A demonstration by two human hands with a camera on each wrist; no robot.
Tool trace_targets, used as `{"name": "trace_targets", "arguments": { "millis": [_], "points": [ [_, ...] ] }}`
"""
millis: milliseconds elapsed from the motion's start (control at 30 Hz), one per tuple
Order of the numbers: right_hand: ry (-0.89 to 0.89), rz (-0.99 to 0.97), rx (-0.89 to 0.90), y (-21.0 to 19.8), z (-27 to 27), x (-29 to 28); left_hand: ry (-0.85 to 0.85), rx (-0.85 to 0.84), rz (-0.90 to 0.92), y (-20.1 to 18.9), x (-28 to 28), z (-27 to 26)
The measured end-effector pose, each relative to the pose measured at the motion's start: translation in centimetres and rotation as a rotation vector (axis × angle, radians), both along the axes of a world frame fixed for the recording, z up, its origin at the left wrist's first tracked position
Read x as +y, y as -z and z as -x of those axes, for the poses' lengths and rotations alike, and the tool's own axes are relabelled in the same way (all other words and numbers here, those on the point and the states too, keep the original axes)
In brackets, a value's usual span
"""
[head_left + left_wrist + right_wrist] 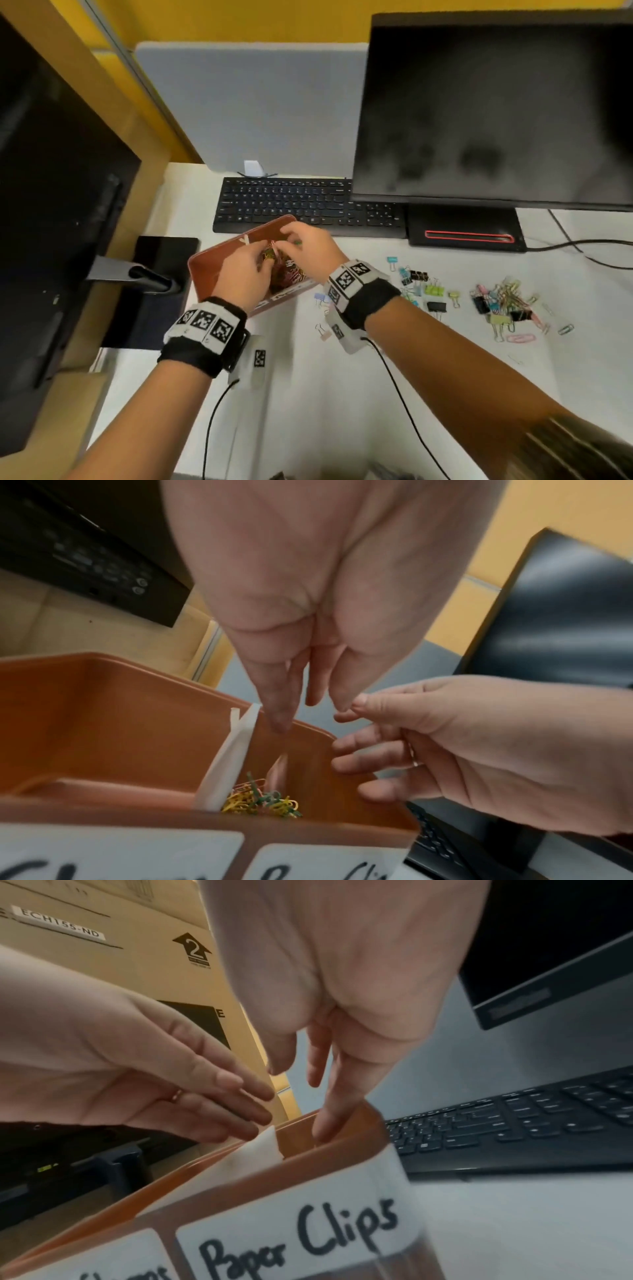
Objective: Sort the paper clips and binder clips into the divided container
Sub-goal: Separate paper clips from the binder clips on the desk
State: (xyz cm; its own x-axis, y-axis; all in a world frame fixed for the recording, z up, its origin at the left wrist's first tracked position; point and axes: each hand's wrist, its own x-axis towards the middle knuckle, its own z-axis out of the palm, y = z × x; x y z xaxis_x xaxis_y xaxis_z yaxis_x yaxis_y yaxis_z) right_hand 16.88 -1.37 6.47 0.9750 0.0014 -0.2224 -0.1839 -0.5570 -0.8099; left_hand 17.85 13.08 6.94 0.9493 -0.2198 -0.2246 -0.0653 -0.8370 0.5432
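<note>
The brown divided container (202,270) stands tilted in front of the keyboard, with a white divider (232,756) between its two compartments. Coloured paper clips (260,802) lie in the right compartment, whose label (298,1231) reads "Paper Clips". My left hand (265,260) and right hand (291,241) meet above that compartment, thumbs touching. The left hand's fingers (281,718) point straight down with nothing visible in them. The right hand's fingers (325,1123) hang straight over the rim. A blurred pink clip (277,767) shows below the left fingertips. Unsorted binder clips (421,284) and mixed clips (503,301) lie on the table to the right.
A black keyboard (308,205) sits just behind the container, with a monitor (496,109) and its stand (466,229) at the back right. A second monitor (51,205) and a cardboard box stand at the left. Cables run from both wristbands across the white table (342,411).
</note>
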Motion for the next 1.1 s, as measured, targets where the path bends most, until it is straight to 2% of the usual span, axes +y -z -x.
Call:
{"name": "trace_targets", "arguments": {
  "millis": [67,167,333,433,567,700,833,933,1100],
  "points": [
    [0.042,-0.055,-0.033,0.1,1.4,-1.4,0.050,-0.028,0.101,0.0,0.0,1.0],
    [0.112,-0.061,-0.064,0.6,5.0,-5.4,0.175,0.017,0.224,0.3,-1.5,3.0],
    [0.302,0.167,-0.021,2.9,13.8,-15.3,0.417,0.127,0.291,2.6,-7.8,6.9],
    [0.404,0.327,0.086,4.4,19.2,-21.0,0.517,0.193,0.321,4.1,-12.7,9.7],
    [0.472,0.391,0.193,5.7,23.5,-26.3,0.608,0.226,0.237,5.9,-18.8,12.7],
    [0.368,0.344,0.234,6.7,23.9,-28.1,0.611,0.181,0.052,8.3,-22.7,14.0],
    [0.279,0.379,0.265,8.3,23.0,-28.4,0.555,0.097,-0.120,9.9,-24.0,14.0],
    [0.275,0.312,0.281,9.1,22.8,-28.4,0.532,0.099,-0.144,10.4,-24.2,13.7],
    [0.221,0.301,0.125,9.9,23.6,-28.4,0.453,0.123,-0.079,10.0,-24.2,13.1]
  ]
}}
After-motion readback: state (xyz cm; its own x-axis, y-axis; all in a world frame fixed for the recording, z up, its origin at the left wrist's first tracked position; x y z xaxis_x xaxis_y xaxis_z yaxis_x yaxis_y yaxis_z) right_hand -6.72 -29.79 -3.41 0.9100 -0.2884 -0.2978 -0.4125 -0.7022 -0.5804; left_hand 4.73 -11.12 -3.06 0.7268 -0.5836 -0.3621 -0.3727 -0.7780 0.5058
